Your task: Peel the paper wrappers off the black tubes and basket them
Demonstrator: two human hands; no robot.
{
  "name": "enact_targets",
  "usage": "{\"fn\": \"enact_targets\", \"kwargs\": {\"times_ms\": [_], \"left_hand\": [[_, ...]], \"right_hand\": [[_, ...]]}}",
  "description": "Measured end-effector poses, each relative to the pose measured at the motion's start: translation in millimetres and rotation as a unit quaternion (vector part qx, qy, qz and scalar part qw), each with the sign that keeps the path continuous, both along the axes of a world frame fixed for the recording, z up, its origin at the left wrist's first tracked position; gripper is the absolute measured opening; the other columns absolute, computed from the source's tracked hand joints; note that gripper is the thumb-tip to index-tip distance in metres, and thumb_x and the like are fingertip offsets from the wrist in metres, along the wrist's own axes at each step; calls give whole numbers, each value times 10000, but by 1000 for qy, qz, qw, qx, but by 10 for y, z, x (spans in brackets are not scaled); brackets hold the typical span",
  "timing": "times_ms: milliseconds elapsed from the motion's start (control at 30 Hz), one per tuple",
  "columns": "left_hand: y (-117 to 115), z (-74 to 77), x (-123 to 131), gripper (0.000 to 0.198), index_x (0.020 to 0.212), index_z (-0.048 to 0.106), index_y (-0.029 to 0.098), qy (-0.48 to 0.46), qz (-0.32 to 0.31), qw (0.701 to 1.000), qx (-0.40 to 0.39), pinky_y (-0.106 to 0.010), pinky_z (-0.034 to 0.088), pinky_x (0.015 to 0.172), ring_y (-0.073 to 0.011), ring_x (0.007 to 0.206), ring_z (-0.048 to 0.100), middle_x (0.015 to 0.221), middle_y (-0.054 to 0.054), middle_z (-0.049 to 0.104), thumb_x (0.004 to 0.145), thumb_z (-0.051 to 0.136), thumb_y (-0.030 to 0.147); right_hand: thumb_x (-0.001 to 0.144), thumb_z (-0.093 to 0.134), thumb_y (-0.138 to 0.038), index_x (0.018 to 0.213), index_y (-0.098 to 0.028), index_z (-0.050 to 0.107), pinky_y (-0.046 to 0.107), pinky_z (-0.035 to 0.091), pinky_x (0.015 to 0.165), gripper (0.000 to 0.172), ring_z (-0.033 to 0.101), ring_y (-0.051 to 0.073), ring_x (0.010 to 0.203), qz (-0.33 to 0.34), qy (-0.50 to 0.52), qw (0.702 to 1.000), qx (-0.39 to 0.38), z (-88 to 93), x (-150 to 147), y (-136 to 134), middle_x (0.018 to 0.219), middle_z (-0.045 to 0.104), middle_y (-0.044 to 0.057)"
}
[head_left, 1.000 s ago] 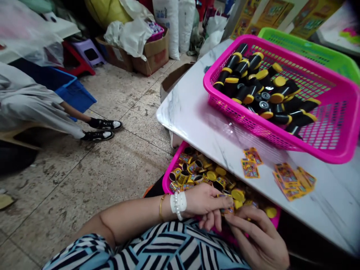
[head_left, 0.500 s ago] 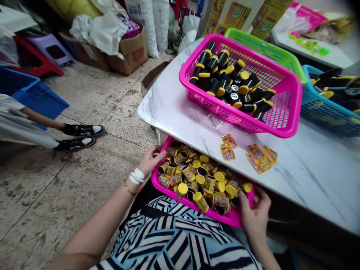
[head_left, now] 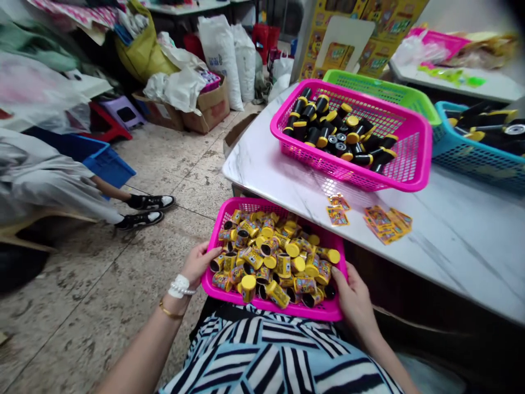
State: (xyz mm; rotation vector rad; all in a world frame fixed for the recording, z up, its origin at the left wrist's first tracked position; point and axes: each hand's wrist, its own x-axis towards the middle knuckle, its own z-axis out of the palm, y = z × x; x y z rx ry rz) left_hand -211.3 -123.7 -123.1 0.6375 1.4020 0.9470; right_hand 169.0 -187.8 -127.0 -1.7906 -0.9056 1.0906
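A pink plastic basket (head_left: 241, 298) sits in front of my body, heaped with small yellow labelled tubs (head_left: 283, 265), some showing dark open ends. My left hand (head_left: 200, 264) grips its left rim, thumb on top. On the opposite side, my right hand (head_left: 355, 293) is closed round the right rim, its thumb inside by the tubs. Beyond, on the marble-patterned table (head_left: 262, 167), stands a second pink basket (head_left: 410, 183) of black cylinders with yellow ends (head_left: 322, 131). Two small groups of printed yellow cards (head_left: 385, 223) lie near the table edge.
Green (head_left: 381, 87) and blue baskets (head_left: 479, 150) stand behind on the table. At the left a seated person's legs (head_left: 61, 186) reach across the floor beside a blue crate (head_left: 106, 167). Cardboard boxes (head_left: 211, 109) and white sacks (head_left: 223, 60) stand farther back.
Both hands have drawn the basket of tubs out from beneath the table edge and toward the left. More of its far side now shows. The view has tilted up a little.
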Motion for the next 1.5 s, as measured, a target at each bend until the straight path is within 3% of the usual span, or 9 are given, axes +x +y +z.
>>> {"fn": "enact_targets", "kwargs": {"times_ms": [200,433,733,833,933,1067,1267,1400,1500], "left_hand": [[-263,-36,-99,387,816,708,112,-5,46,999,-19,-329,560,635,-228,632,699,695,-85,751,562,855,366],[-186,-9,-191,537,1095,642,164,33,41,998,39,-358,582,759,-251,804,737,892,-59,777,667,817,437],[49,125,-217,572,1167,716,177,160,-76,980,93,-410,540,954,-334,1084,683,1104,-90,774,678,800,461],[55,192,-109,559,1198,703,180,215,-73,968,109,-450,473,1056,-349,1161,648,1192,-112,747,729,759,479],[-50,326,-24,594,1336,607,174,308,-23,937,166,-455,396,1135,-341,1266,586,1382,-153,635,830,682,475],[-236,450,32,530,1384,550,194,376,-19,873,309,-405,374,1170,-307,1356,525,1500,-152,533,917,615,434],[-105,265,-69,692,1392,475,215,129,43,988,70,-398,465,1094,-292,1345,551,1488,-156,548,791,755,413],[22,214,-215,520,1093,677,114,-12,-43,998,-44,-454,606,778,-357,882,759,976,-184,778,636,805,326],[-21,226,-336,463,995,720,103,-84,-42,994,-62,-470,600,690,-358,708,753,802,-158,779,556,781,236]], "right_hand": [[841,625,-620,1237,-194,661,410,493,1011,582,663,310,1117,68,-35,997,6,-2,-20,234,1194,739,97],[849,575,-633,1241,-166,660,407,530,970,616,683,307,1105,88,-72,993,17,-43,-191,269,1156,757,101],[831,594,-574,1120,-198,693,428,556,919,485,721,317,1002,97,-129,987,-12,-13,-14,-214,1060,773,105],[861,567,-528,1279,-183,627,478,507,1017,545,685,337,1126,71,-158,985,-8,19,-43,-312,1222,723,148],[897,564,-445,1493,-168,433,519,374,1169,671,526,318,1368,58,-235,966,95,143,-179,-292,1506,523,166],[901,614,-372,1454,-176,489,527,359,1199,600,478,301,1417,107,-327,904,255,366,-259,-208,1538,493,150],[884,635,-469,1368,-212,596,514,423,1152,549,606,306,1287,6,-293,933,208,325,63,-140,1413,629,123],[830,652,-586,1323,-204,638,451,568,991,624,703,317,1148,68,-113,988,85,47,29,-184,1262,729,125],[819,630,-631,1354,-242,645,384,648,759,662,763,330,992,98,-103,987,69,-85,-174,-141,1057,801,76]]}}
